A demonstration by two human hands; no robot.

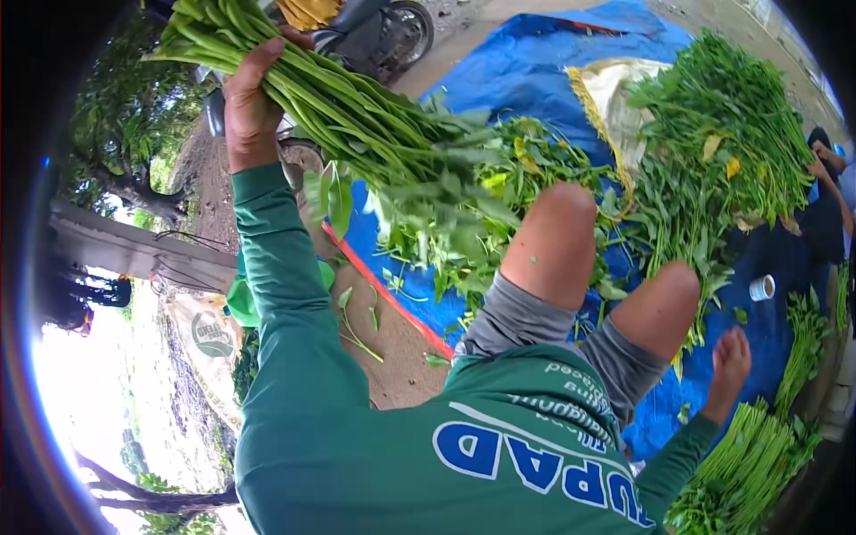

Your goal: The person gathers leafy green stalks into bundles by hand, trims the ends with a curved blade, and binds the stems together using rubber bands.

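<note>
My left hand (254, 94) is raised at the upper left, its fingers and thumb wrapped round a thick bunch of water spinach (348, 107). The pale green stems point up and left; the leafy ends hang to the right, smeared by motion. My right hand (731, 361) is low on the right over the blue tarp (526, 62). Its fingers are loosely bent and apart from the thumb, with nothing visible in them. Close by on the tarp lies a small white roll (762, 287). Loose water spinach leaves (428, 232) lie beyond my knees.
A big heap of greens (722, 125) rests partly on a white sack (624, 98). Bundled stems (740, 468) lie at the lower right. At the right edge another person's hand (818, 168) touches the heap. A motorbike (392, 40) stands behind, and a concrete post (134, 245) is to the left.
</note>
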